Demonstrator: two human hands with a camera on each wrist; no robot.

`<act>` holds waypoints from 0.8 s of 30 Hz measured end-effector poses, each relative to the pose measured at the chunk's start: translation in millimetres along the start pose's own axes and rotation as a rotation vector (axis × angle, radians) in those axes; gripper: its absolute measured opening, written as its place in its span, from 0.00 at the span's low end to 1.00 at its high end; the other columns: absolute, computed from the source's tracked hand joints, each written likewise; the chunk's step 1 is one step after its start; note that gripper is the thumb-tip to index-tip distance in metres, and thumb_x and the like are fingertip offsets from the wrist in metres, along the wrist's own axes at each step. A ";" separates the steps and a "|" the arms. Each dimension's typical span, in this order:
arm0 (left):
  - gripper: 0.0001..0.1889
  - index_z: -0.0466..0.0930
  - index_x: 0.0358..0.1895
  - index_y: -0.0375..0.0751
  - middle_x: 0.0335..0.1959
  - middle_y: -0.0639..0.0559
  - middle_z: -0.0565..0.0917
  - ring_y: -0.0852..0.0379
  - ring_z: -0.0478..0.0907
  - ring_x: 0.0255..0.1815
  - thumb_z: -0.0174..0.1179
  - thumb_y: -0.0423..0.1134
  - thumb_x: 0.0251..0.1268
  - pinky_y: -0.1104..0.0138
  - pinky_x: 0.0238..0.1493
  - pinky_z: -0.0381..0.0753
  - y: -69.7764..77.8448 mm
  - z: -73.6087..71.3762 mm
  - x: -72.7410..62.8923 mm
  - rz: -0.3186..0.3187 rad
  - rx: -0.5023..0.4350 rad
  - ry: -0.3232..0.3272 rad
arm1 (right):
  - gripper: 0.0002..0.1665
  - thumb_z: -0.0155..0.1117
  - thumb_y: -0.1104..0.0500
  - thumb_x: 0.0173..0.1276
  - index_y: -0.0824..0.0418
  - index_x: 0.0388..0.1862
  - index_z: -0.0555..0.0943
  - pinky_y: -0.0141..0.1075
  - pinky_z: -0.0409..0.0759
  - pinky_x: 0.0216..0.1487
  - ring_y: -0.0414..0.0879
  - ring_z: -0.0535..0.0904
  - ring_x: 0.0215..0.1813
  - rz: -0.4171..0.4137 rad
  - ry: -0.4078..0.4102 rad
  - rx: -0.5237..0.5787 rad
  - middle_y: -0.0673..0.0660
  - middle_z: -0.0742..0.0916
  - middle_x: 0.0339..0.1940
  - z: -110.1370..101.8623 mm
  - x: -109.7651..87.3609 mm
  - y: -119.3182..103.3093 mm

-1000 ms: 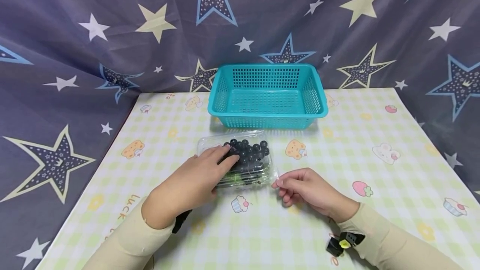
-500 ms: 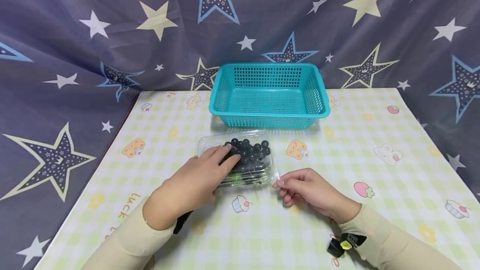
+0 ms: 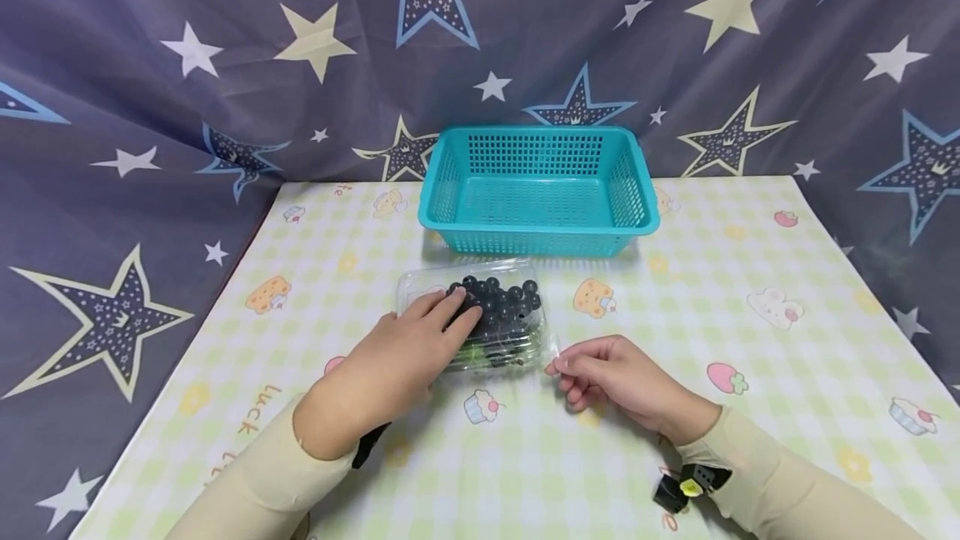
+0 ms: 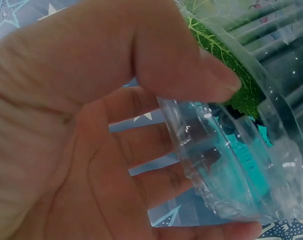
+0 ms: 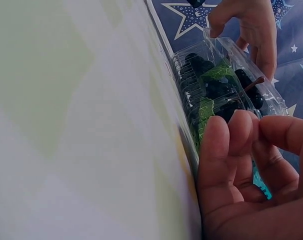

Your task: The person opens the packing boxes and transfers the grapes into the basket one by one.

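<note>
A clear plastic clamshell box lies on the table in front of the basket. Inside are dark grapes, with a green leaf and, in the right wrist view, a brown stem. My left hand holds the box from its left end, fingers spread over the lid and thumb along the near side. At the near right corner, my right hand pinches the thin plastic edge between thumb and index finger; its other fingers are loosely curled.
Behind the box stands a turquoise plastic basket with nothing in it. The table carries a green-checked cloth with printed pictures. A dark curtain with stars hangs behind the table and at both sides.
My left hand shifts very slightly on the lid. The right hand keeps its pinch at the corner, and the box stays in place.
</note>
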State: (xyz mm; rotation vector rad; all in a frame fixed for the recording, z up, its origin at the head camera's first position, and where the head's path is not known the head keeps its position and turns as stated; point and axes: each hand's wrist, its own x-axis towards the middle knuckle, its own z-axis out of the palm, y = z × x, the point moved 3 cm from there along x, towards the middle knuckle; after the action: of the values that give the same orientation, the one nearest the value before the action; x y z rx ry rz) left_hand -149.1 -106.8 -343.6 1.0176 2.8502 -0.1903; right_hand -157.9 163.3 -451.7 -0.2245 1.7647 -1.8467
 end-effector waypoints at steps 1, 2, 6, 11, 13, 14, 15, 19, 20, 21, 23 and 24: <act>0.47 0.58 0.82 0.46 0.83 0.41 0.58 0.36 0.60 0.81 0.74 0.34 0.60 0.37 0.52 0.82 0.2 0.2 -0.4 -0.001 -0.001 0.000 | 0.21 0.62 0.61 0.75 0.79 0.55 0.82 0.40 0.90 0.41 0.40 0.85 0.33 0.002 0.000 -0.001 0.60 0.90 0.37 0.0 -0.1 0.5; 0.47 0.58 0.82 0.46 0.83 0.41 0.58 0.36 0.60 0.81 0.74 0.35 0.60 0.38 0.51 0.83 0.4 0.4 -0.8 -0.003 0.000 -0.002 | 0.21 0.62 0.61 0.75 0.79 0.55 0.82 0.40 0.90 0.41 0.40 0.85 0.33 -0.001 -0.002 -0.004 0.61 0.90 0.37 0.1 -0.1 0.6; 0.47 0.58 0.82 0.47 0.83 0.42 0.58 0.36 0.60 0.81 0.74 0.34 0.61 0.38 0.50 0.83 0.7 0.2 -1.7 -0.007 0.000 0.003 | 0.21 0.62 0.60 0.75 0.79 0.55 0.82 0.40 0.90 0.41 0.40 0.85 0.32 0.005 0.004 -0.004 0.61 0.90 0.37 0.2 0.3 1.0; 0.46 0.59 0.82 0.46 0.83 0.42 0.59 0.36 0.61 0.80 0.74 0.33 0.61 0.39 0.47 0.84 1.3 1.6 -3.5 -0.003 0.001 0.006 | 0.21 0.62 0.61 0.75 0.80 0.55 0.81 0.39 0.89 0.40 0.40 0.85 0.32 0.007 -0.003 0.001 0.61 0.90 0.37 2.0 0.4 0.9; 0.46 0.59 0.81 0.45 0.83 0.42 0.59 0.36 0.62 0.79 0.74 0.33 0.60 0.40 0.45 0.84 1.5 2.4 -4.4 -0.004 0.004 0.007 | 0.22 0.61 0.61 0.76 0.80 0.56 0.81 0.39 0.89 0.41 0.40 0.85 0.33 0.005 -0.012 0.001 0.60 0.90 0.37 3.1 0.6 0.6; 0.46 0.59 0.81 0.45 0.83 0.42 0.59 0.36 0.62 0.79 0.74 0.33 0.60 0.41 0.44 0.85 1.5 2.8 -4.8 -0.005 0.006 0.006 | 0.21 0.61 0.61 0.76 0.80 0.56 0.81 0.39 0.89 0.41 0.40 0.86 0.33 0.007 -0.013 0.003 0.60 0.90 0.37 3.6 0.7 0.6; 0.47 0.59 0.81 0.45 0.83 0.42 0.59 0.36 0.62 0.79 0.74 0.33 0.60 0.42 0.43 0.85 1.6 2.9 -5.0 -0.004 0.008 0.008 | 0.21 0.61 0.61 0.76 0.80 0.56 0.81 0.39 0.89 0.41 0.40 0.86 0.33 0.007 -0.013 0.003 0.60 0.90 0.37 3.6 0.6 0.7; 0.46 0.60 0.81 0.46 0.83 0.43 0.60 0.37 0.63 0.78 0.74 0.34 0.60 0.45 0.40 0.85 1.8 1.9 -4.5 0.006 0.027 0.031 | 0.21 0.61 0.62 0.75 0.80 0.55 0.81 0.39 0.89 0.40 0.40 0.85 0.32 -0.001 -0.003 0.007 0.60 0.90 0.36 2.2 -0.9 0.1; 0.46 0.60 0.81 0.45 0.83 0.43 0.60 0.37 0.64 0.78 0.74 0.34 0.60 0.45 0.39 0.85 1.9 1.5 -4.2 0.010 0.031 0.037 | 0.20 0.61 0.62 0.75 0.80 0.55 0.81 0.39 0.89 0.40 0.40 0.86 0.32 -0.003 0.000 0.008 0.60 0.90 0.36 1.8 -1.2 -0.1; 0.46 0.61 0.80 0.45 0.83 0.43 0.60 0.37 0.64 0.78 0.74 0.34 0.60 0.45 0.39 0.85 1.9 1.1 -3.9 0.014 0.033 0.042 | 0.20 0.61 0.62 0.75 0.80 0.55 0.81 0.39 0.89 0.40 0.40 0.85 0.32 -0.006 0.002 0.008 0.60 0.90 0.36 1.4 -1.4 -0.2; 0.45 0.61 0.80 0.45 0.82 0.43 0.61 0.37 0.65 0.77 0.74 0.33 0.59 0.45 0.39 0.85 2.1 0.6 -3.6 0.020 0.036 0.046 | 0.20 0.62 0.61 0.75 0.80 0.54 0.81 0.39 0.89 0.40 0.40 0.85 0.32 -0.006 0.001 0.008 0.60 0.90 0.36 1.3 -1.7 -0.3; 0.45 0.61 0.80 0.45 0.82 0.42 0.61 0.37 0.65 0.77 0.74 0.33 0.59 0.46 0.38 0.85 2.2 0.5 -3.3 0.023 0.036 0.047 | 0.20 0.62 0.61 0.75 0.80 0.55 0.81 0.39 0.89 0.40 0.40 0.85 0.32 -0.005 0.002 0.006 0.60 0.90 0.36 1.2 -1.6 0.0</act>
State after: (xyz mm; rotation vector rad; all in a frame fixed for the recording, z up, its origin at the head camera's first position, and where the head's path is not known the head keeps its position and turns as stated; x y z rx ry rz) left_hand -145.1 -107.3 -343.7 1.0754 2.8860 -0.2194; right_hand -156.0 163.1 -451.2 -0.2244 1.7613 -1.8560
